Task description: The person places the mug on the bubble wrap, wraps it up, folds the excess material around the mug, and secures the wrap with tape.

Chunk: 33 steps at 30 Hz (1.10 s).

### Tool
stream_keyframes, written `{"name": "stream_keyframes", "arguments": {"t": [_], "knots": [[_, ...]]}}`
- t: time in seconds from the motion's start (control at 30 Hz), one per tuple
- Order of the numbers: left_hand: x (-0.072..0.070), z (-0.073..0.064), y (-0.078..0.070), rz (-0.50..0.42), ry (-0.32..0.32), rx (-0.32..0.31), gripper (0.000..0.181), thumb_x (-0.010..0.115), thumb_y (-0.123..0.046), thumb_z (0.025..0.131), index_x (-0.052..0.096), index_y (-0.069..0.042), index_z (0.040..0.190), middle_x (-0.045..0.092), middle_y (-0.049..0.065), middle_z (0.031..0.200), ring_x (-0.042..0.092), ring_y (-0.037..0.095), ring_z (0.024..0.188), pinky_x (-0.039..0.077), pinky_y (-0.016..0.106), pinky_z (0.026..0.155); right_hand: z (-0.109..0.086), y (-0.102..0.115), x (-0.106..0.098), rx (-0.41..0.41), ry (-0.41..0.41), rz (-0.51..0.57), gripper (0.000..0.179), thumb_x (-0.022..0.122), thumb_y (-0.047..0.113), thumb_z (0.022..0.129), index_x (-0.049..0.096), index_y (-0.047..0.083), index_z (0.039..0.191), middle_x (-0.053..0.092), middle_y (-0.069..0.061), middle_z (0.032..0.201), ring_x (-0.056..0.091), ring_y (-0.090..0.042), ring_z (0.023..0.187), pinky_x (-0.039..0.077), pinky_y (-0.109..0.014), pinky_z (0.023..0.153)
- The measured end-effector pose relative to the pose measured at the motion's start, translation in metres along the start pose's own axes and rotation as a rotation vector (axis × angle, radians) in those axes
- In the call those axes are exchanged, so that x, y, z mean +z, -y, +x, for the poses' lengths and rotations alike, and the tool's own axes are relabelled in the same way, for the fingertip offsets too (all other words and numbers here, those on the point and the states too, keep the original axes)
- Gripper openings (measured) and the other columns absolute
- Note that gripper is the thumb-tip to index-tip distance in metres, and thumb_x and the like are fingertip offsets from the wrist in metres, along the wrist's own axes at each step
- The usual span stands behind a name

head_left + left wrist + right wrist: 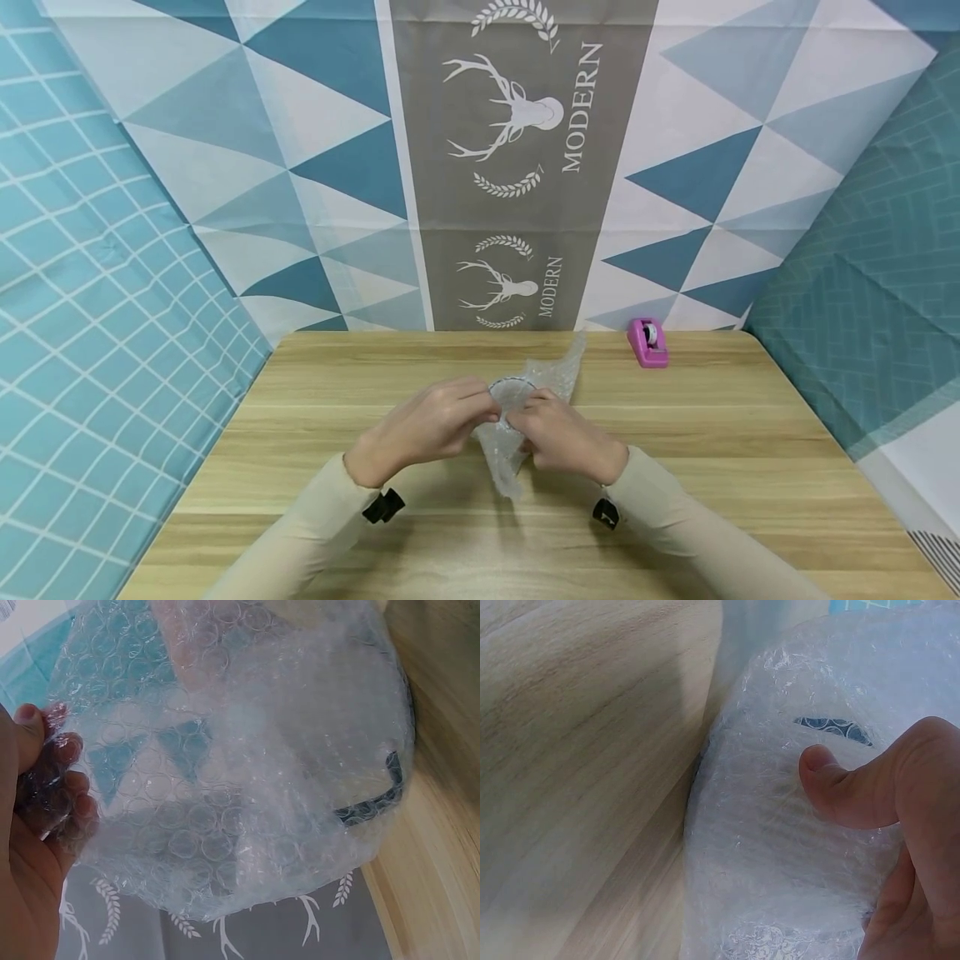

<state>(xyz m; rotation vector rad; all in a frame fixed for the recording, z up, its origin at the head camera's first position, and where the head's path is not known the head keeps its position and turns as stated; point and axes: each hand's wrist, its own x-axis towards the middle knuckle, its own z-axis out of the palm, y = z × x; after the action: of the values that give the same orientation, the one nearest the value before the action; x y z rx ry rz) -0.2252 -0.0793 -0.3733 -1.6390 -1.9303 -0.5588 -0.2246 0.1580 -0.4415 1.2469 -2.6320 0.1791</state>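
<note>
A round white bowl [512,395] with a dark blue patterned rim stands partly covered in clear bubble wrap [562,373], in the middle of the table. My left hand [438,419] is at the bowl's left; in the left wrist view its thumb and fingertips pinch the edge of the wrap, drawn out as a sheet. From the right side, my right hand [564,435] grips the wrapped bowl, the thumb [836,787] lying over the wrap. A strip of blue pattern shows beside that thumb in the right wrist view. One loose corner of wrap hangs toward me between the hands.
A pink tape dispenser [648,343] sits near the table's back right corner. The wooden table [337,367] meets a patterned cloth backdrop [510,167] behind, with blue tiled-print cloth [97,292] on the left and teal cloth [862,292] on the right.
</note>
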Motion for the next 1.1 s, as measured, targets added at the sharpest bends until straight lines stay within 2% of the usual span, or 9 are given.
{"name": "stream_keyframes", "arguments": {"t": [0.37,0.73,0.93,1.1], "knots": [[0.001,0.005,0.005,-0.011,0.007,-0.011,0.009,0.074,-0.002,0.090,0.067,-0.007,0.094,0.066,0.000,0.085,0.063,0.009,0.074,0.057,0.015,0.075,-0.001,0.000,0.000,-0.018,-0.043,-0.017,0.031,0.083,0.002,0.070,0.061,0.016,0.087,0.046,0.011,0.065,0.051,-0.011,0.069,0.051,-0.041,0.098],[0.003,0.010,0.008,-0.003,0.035,-0.046,0.008,0.070,-0.001,0.094,0.067,-0.007,0.097,0.066,0.000,0.088,0.064,0.009,0.079,0.057,0.015,0.078,0.000,0.001,0.000,0.005,-0.010,-0.009,0.037,0.084,0.003,0.071,0.052,0.020,0.080,0.044,0.012,0.065,0.050,-0.010,0.070,0.050,-0.041,0.098],[0.006,0.014,0.010,0.001,0.031,-0.033,0.009,0.068,0.000,0.094,0.067,-0.008,0.096,0.065,-0.001,0.089,0.063,0.010,0.079,0.057,0.016,0.078,0.000,0.001,0.001,0.001,-0.013,-0.012,0.038,0.085,0.004,0.069,0.050,0.019,0.077,0.040,0.012,0.064,0.050,-0.011,0.071,0.050,-0.040,0.096],[0.007,0.016,0.012,0.008,0.035,-0.031,0.010,0.066,0.002,0.094,0.066,-0.008,0.096,0.066,-0.001,0.089,0.064,0.010,0.081,0.057,0.018,0.079,0.000,0.001,0.002,-0.010,-0.031,-0.017,0.036,0.084,0.005,0.068,0.052,0.018,0.075,0.043,0.012,0.063,0.054,-0.012,0.073,0.050,-0.040,0.096]]}}
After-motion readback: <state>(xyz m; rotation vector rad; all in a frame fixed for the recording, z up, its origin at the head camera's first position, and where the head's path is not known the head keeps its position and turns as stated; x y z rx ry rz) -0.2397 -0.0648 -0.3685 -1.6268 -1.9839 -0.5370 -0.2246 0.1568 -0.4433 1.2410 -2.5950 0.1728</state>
